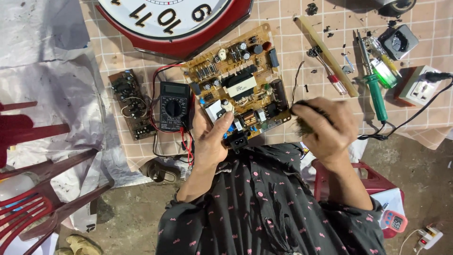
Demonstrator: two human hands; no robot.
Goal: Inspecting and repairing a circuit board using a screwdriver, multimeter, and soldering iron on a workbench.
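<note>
Black multimeter (173, 106) w/ small grey rectangular screen at top lies on the table (283, 19), just left of the circuit board (238, 80), whose centre bears a white rectangular label (printed dark). Pink gadget (395, 220) w/ pale display, bottom right.

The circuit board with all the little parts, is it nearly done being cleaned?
Partway, at a guess. Already laid out: the multimeter and green soldering iron, beside the work. In hand: the left hand holds up the circuit board while the right hand grips a dark brush at its edge. What remains can't be judged.
</note>
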